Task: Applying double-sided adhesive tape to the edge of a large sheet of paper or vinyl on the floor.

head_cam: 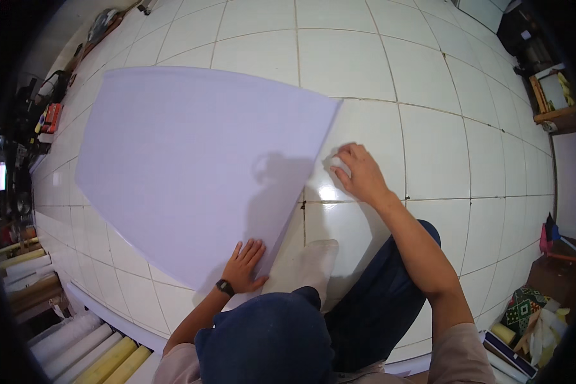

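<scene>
A large pale lilac sheet (182, 149), its material unclear, lies spread on the floor before me. My left hand (245, 266) rests flat on it near its lower right corner, fingers slightly apart and thumb at the edge. A dark watch (225, 287) is on that wrist. Right of the sheet's slanting edge, my right hand (357, 170) hovers over the tiles with fingers curled and thumb apart. I make out nothing held between them. A shadow falls across the sheet's right part.
White floor tiles (437, 149) with dark joints surround the sheet. My socked foot (319, 261) stands close to its right edge. Several rolls (91, 348) lie at lower left. Electronics and a red box (53, 118) line the left wall. A dustpan (546, 239) stands at right.
</scene>
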`<state>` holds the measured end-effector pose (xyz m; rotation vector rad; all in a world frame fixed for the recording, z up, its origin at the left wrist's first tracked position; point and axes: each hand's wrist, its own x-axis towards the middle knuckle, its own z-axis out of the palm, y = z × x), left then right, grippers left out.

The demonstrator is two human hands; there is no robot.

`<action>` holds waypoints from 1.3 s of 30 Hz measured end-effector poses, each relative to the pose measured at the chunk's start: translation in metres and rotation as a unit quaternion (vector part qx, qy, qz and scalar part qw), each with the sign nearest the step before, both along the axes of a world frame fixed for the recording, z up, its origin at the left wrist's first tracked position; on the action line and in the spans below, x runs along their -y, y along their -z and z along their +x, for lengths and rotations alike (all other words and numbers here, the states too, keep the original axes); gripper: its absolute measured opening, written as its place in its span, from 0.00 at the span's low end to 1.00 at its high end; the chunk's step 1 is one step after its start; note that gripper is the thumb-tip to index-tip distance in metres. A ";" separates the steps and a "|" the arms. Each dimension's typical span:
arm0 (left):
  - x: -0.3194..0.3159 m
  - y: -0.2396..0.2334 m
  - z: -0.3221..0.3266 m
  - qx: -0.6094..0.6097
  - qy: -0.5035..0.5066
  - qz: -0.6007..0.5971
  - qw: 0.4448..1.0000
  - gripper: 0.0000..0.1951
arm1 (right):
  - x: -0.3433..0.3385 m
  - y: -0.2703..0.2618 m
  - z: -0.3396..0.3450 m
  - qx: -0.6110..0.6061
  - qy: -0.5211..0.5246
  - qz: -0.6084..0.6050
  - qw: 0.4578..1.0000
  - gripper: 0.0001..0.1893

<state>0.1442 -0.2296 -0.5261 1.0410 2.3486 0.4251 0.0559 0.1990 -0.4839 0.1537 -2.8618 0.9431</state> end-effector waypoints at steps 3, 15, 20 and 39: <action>0.033 -0.006 0.035 0.009 -0.009 -0.065 0.998 0.46 | -0.004 -0.001 -0.024 0.003 -0.017 0.059 0.998 0.12; 0.045 -0.025 0.034 0.039 -0.037 -0.121 0.991 0.48 | -0.051 0.017 -0.063 0.033 -0.133 0.234 0.962 0.11; 0.030 -0.037 0.018 0.014 0.010 -0.132 0.991 0.48 | -0.074 0.004 -0.013 0.088 -0.065 0.266 0.958 0.11; 0.051 -0.011 0.011 -0.081 -0.229 -0.045 0.969 0.49 | -0.012 -0.033 0.041 0.183 0.072 -0.037 0.980 0.15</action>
